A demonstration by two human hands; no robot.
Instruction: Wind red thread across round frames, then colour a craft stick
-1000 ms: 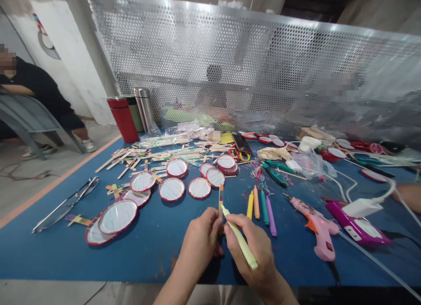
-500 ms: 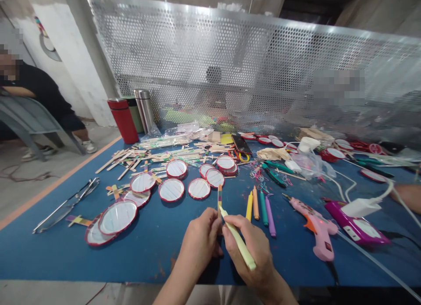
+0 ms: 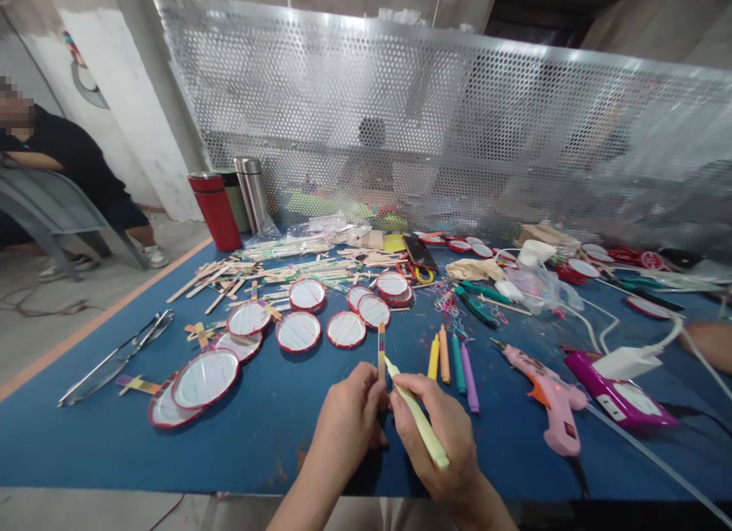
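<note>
2 hands are holding steady, left hand [image 3: 348, 432] pinching an upright craft stick [image 3: 381, 352], right hand [image 3: 440, 439] pinching a pale-green marker [image 3: 420, 424] beside it.

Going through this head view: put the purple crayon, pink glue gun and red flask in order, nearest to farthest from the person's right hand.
1. purple crayon: just ahead of the right hand, to its right.
2. pink glue gun: farther right on the table.
3. red flask: far left, at the table's back edge.
</note>
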